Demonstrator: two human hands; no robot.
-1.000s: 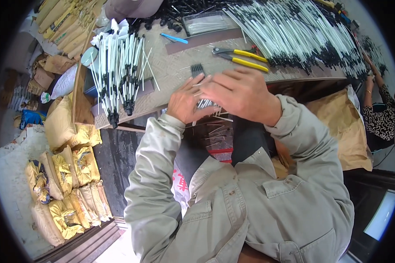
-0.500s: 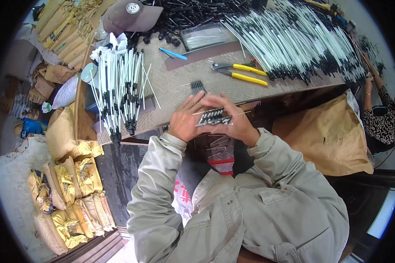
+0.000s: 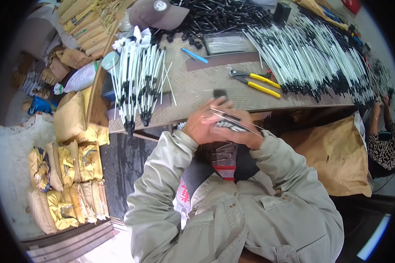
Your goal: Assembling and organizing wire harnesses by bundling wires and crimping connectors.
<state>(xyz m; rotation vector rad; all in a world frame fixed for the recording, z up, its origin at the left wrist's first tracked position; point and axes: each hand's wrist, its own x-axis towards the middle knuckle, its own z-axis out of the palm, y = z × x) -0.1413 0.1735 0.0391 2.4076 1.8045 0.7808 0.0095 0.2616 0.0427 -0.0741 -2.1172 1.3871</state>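
Observation:
Just in front of the table's near edge, my hands are close together around a small bundle of thin black-and-white rods (image 3: 231,126), whose end faces show between them. My right hand (image 3: 249,136) is wrapped round the bundle. From the other side my left hand (image 3: 201,127) presses against it with bent fingers, slightly blurred. A couple of thin pale wires stick out across my right hand. Beyond the fingertips the bundle's dark end (image 3: 220,94) shows, smeared by motion. Fingers hide the bundle's middle.
Yellow-handled cutters (image 3: 261,87), a blue tool (image 3: 194,55) and a tray of thin pale sticks (image 3: 225,44) lie on the table (image 3: 197,87). White rods with black ends (image 3: 303,61) are heaped right; another bunch (image 3: 134,83) stands left. Brown paper (image 3: 327,153) hangs at right, near another person.
The view has shifted, so the scene sits farther right. My hands have drawn closer together, and the bundle's end faces are more covered by my fingers.

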